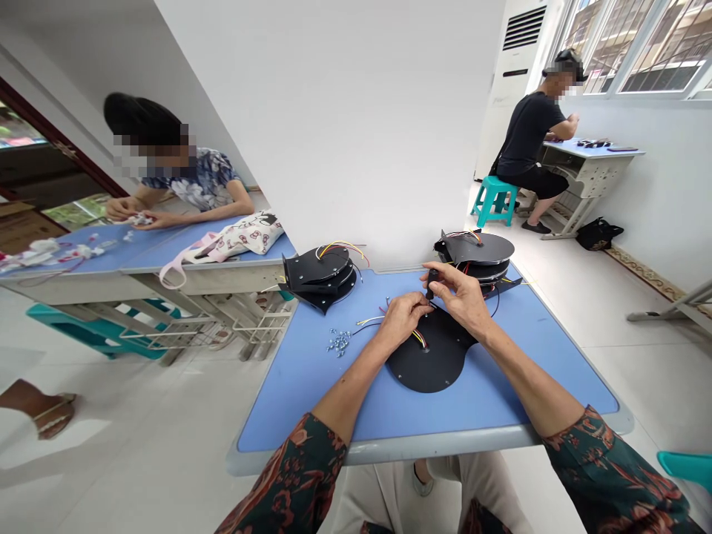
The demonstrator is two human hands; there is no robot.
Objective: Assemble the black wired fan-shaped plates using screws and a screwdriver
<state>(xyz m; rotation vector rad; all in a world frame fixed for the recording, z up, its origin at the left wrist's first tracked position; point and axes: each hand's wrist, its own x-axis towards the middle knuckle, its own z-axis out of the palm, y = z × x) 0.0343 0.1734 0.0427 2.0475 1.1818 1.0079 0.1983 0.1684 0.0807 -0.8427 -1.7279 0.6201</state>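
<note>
We are looking down at our two hands working close together just above a black round plate [428,363], which is lying flat near the middle of a blue table [311,400]. Our right hand [459,298] is holding a small black tool [430,284] upright, its thumb and curled fingers closing narrowly around the handle. Our left hand [397,320] is bunching its fingers [414,300] against the tool's lower end (whatever they are pinching is hidden, so we cannot tell whether it is a screw or a wire). Red and yellow wires [418,338] are rising from the plate beneath our left palm, while a loose heap of small silver screws [339,343] is lying at 10 o'clock from the plate. A stacked black disc assembly [320,276] is sitting at 11 o'clock and a second disc assembly [475,252] at 1 o'clock, both trailing coloured wires. We judge that the work goes best if we are keeping the tool square to the plate, steadying it with the left fingers, and holding the wires clear of its tip so that nothing gets pinched. Farther off, one person [189,185] is working at a neighbouring table at 10 o'clock, and another person [528,133] is sitting at a desk at 1 o'clock.
</note>
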